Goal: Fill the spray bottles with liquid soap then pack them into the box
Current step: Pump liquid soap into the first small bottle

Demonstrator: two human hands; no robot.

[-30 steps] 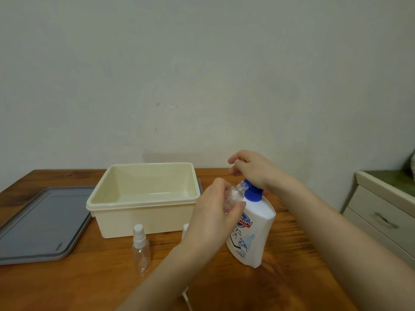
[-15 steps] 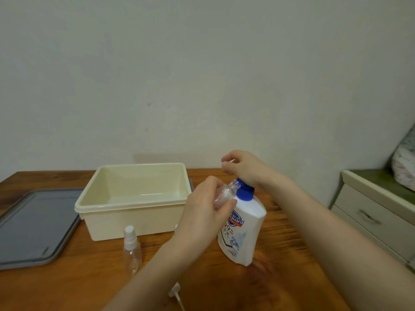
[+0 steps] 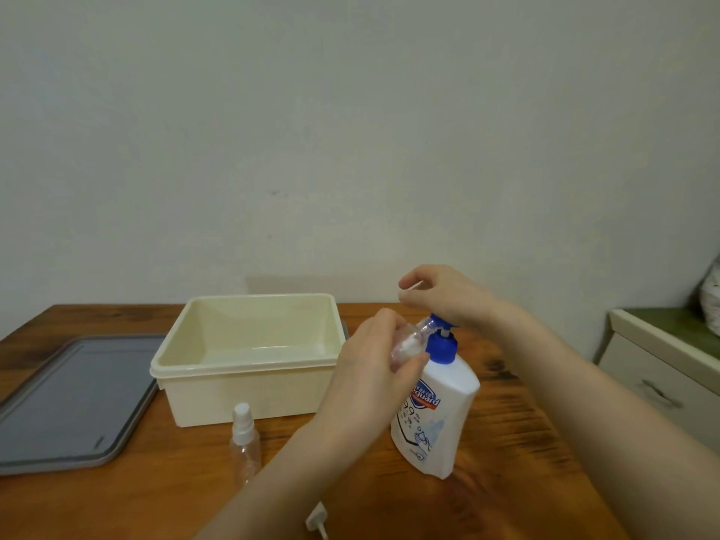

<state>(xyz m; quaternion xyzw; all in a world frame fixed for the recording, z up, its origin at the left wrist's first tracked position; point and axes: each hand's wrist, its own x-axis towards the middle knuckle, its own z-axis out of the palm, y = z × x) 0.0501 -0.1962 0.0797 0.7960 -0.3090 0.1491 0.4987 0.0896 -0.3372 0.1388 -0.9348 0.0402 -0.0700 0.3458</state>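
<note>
Wooden table point(image 3: 97, 508) against pale wall point(image 3: 350, 130)

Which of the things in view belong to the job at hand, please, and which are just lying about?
Job: soap bottle under the right hand; open spray bottle in the left hand; loose spray cap on the table; capped spray bottle; cream box.
Lying about: grey lid; drawer unit.

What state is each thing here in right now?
Box: open, empty.
Grey lid: off, flat on the table.
Standing spray bottle: capped, upright, looks empty.
Held spray bottle: uncapped, tilted, in left hand, mouth at pump.
Soap bottle: upright, right hand on its pump.
Loose spray cap: lying on the table.
</note>
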